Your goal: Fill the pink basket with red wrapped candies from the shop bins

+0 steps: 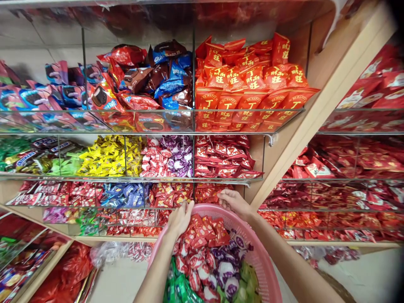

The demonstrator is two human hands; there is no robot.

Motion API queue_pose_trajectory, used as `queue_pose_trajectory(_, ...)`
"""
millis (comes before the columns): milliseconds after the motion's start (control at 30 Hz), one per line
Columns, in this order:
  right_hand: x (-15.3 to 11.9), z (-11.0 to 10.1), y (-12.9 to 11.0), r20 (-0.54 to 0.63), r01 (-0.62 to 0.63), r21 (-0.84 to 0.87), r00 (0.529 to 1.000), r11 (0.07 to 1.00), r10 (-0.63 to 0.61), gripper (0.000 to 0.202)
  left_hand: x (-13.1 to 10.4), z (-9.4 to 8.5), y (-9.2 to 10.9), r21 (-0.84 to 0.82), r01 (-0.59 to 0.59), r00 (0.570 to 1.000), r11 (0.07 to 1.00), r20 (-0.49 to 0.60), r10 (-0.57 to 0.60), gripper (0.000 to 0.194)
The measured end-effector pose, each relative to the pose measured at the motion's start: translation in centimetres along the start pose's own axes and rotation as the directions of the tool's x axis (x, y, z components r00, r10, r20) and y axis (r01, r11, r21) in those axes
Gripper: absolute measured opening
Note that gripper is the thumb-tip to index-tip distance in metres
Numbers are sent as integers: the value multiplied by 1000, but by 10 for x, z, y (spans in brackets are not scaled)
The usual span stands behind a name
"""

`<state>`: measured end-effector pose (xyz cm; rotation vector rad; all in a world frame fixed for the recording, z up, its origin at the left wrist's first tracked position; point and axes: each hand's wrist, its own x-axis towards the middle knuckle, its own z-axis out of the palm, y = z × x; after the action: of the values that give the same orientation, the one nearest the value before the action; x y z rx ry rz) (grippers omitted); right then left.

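two hands, one basket. we see the left hand (180, 219) at the far-left rim and the right hand (235, 203) at the far-right rim, fingers of both loosely bent; we cannot tell whether either grips the rim. the pink basket (268, 273) sits between our forearms, just before the shelves.

in it we count five colour groups, single pieces too heaped to count: red packets (205, 231) at the far side, red-and-white candies (197, 267) mid, purple-and-white candies (226, 269) right of them, green candies (181, 286) near left, olive-green candies (249, 280) near right.

top tier left of one slanting wooden post (303, 130): three bins show, orange-red bags (233, 84) in the rightmost. below: one heap of yellow packets (110, 155), one of blue packets (128, 194).

edges: the far rim is close to the lower shelf fronts, so room is tight there. we have bare floor (113, 277) left of the basket and more to the right, past the right forearm.
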<state>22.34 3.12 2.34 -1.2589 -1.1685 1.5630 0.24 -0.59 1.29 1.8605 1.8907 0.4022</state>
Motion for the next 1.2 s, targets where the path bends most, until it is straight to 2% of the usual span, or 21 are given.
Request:
queue_pose_trajectory(133,-31,-11,1,73,43,85,996,995,-49,27,0,0,-1,10,2,1000,1000,-5,-2,65)
queue_pose_trajectory(233,-38,-11,14,97,15,105,995,994,-25,31,0,2,-2,27,0,1000,1000,-7,0,65)
queue_pose_trajectory(400,-31,0,35,62,-18,46,998,999,15,32,0,3,-1,47,-3,1000,999,-12,4,63)
queue_pose_trajectory(667,-19,12,48,26,10,-141,1000,990,-7,21,0,1,0,53,-4,1000,999,-18,5,62)
queue_pose_trajectory(800,-21,10,48,-63,19,-267,997,964,-37,23,1,3,-1,61,-14,1000,998,-13,14,63)
queue_pose_trajectory(900,-20,4,37,-136,66,-322,984,944,-115,28,1,3,-1,63,-24,1000,998,-18,25,63)
queue_pose_trajectory(1067,6,-2,19,-224,127,-298,954,946,-199,30,0,3,0,67,3,1000,998,-19,-2,62)
queue_pose_trajectory(1200,40,7,20,-254,56,-190,961,980,-104,21,0,3,1,58,6,1000,998,-17,-5,61)
